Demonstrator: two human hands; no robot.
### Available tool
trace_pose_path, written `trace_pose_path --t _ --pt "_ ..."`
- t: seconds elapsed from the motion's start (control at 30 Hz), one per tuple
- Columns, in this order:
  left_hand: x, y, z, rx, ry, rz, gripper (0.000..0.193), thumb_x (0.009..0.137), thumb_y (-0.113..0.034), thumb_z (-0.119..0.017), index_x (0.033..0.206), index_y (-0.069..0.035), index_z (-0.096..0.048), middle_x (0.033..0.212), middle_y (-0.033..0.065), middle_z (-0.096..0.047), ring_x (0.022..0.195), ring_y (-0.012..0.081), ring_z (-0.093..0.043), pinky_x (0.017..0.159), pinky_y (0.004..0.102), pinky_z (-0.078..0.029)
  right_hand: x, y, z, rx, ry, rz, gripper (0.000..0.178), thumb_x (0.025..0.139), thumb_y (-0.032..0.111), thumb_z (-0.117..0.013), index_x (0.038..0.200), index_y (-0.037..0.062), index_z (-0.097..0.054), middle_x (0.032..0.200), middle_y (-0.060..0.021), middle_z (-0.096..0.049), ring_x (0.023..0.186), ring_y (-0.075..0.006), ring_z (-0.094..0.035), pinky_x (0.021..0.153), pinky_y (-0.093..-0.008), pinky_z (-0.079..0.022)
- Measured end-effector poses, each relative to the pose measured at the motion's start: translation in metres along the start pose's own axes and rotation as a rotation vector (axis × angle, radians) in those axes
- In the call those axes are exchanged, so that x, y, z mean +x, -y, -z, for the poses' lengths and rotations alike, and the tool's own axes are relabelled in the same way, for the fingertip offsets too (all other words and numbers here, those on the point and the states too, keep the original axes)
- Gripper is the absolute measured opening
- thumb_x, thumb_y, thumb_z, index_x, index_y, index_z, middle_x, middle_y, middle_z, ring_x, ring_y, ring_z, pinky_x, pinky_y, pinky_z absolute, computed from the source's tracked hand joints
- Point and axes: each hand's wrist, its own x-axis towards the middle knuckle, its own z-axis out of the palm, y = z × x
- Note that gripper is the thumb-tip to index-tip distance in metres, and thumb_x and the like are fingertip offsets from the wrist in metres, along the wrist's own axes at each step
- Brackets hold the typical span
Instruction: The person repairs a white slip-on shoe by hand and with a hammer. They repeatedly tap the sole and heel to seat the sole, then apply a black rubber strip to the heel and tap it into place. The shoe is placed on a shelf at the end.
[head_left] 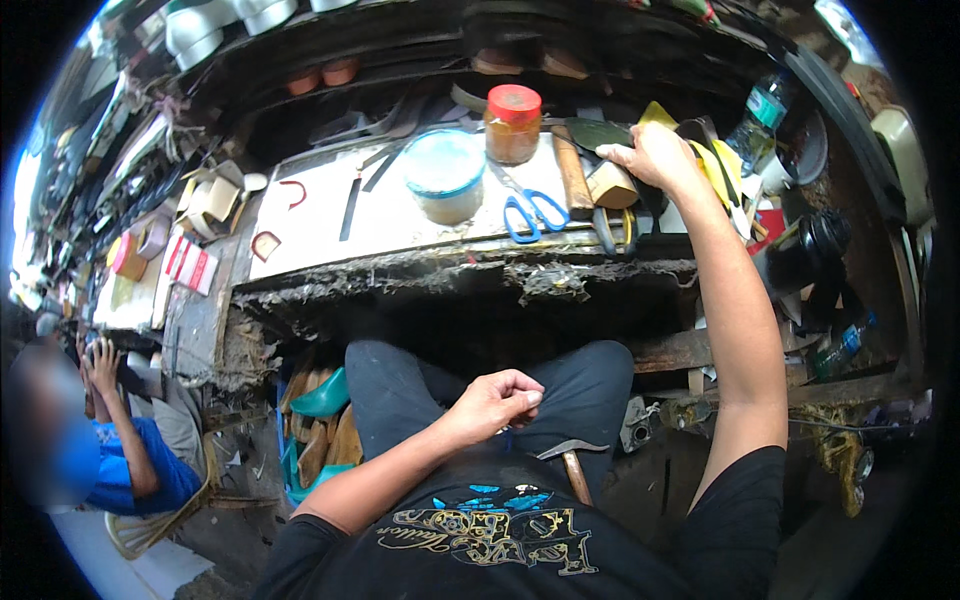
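My left hand [496, 405] rests over my lap, fingers curled and thumb pressed against them; anything inside is too small or hidden to make out. A hammer [577, 477] with a wooden handle lies on my lap beside it. My right arm stretches to the far right of the bench. There my right hand [660, 158] has its thumb held out, next to a dark green flat piece [598, 135] and yellow sheet material [657, 114]; its other fingers are partly hidden. Below it are a wooden block [611, 187] and a wooden-handled tool [572, 170].
On the white bench top [325, 215] stand a blue-lidded tub [445, 180], a red-lidded jar [513, 128] and blue-handled scissors [536, 214]. A plastic bottle [762, 118] leans at the far right. Wooden shoe lasts [318, 450] fill a crate at left. Another person [145, 455] sits beyond.
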Motion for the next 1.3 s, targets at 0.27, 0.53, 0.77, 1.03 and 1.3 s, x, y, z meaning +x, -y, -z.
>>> trace_pose_path --t 0.27,0.53,0.77,1.03,1.3 --pt "0.012 -0.036 -0.018 0.117 -0.031 -0.151 0.020 0.099 -0.016 -0.070 0.110 0.002 -0.069 0.090 0.0020 -0.069 0.081 0.0072 -0.062 0.073 0.0257 -0.053 0.021 0.000 -0.017 -0.010 -0.066 -0.031 0.057 0.083 0.052 -0.077 0.106 -0.0004 -0.076 0.111 -0.0250 -0.074 0.108 -0.0374 -0.072 0.094 -0.0465 -0.056" --pt "0.038 -0.112 -0.054 0.417 -0.139 -0.502 0.042 0.095 -0.022 -0.075 0.129 -0.003 -0.062 0.117 0.0132 -0.069 0.105 0.0176 -0.065 0.091 0.0337 -0.054 -0.042 0.013 0.025 -0.203 -0.726 0.064 0.018 0.091 0.016 -0.064 0.086 0.0007 -0.073 0.082 -0.0206 -0.074 0.077 -0.0351 -0.074 0.072 -0.0440 -0.061" --pt "0.023 -0.124 -0.064 -0.118 0.153 -0.323 0.078 0.094 -0.014 -0.077 0.155 0.001 -0.031 0.134 0.0135 -0.057 0.110 0.0165 -0.060 0.094 0.0330 -0.053 -0.202 0.061 -0.023 1.058 -0.717 -0.120 0.015 0.101 0.008 -0.063 0.091 -0.0025 -0.065 0.069 -0.0108 -0.063 0.060 -0.0157 -0.060 0.058 -0.0319 -0.048" --pt "-0.006 -0.108 -0.052 -0.432 0.128 -0.147 0.045 0.101 -0.024 -0.060 0.139 -0.005 -0.044 0.116 0.0207 -0.066 0.083 0.0248 -0.071 0.065 0.0377 -0.064 -0.243 0.060 -0.051 1.157 -0.477 0.142 0.010 0.101 0.006 -0.065 0.098 -0.0033 -0.068 0.078 -0.0051 -0.066 0.065 -0.0091 -0.060 0.056 -0.0269 -0.048" --pt "-0.030 -0.102 -0.025 -0.337 0.031 -0.108 0.040 0.095 -0.002 -0.049 0.135 -0.007 -0.047 0.113 0.0195 -0.069 0.077 0.0206 -0.071 0.062 0.0336 -0.062 -0.108 -0.086 -0.019 -0.356 -0.409 -0.326 0.023 0.100 0.015 -0.054 0.097 0.0036 -0.074 0.102 -0.0172 -0.074 0.095 -0.0369 -0.074 0.079 -0.0474 -0.061"
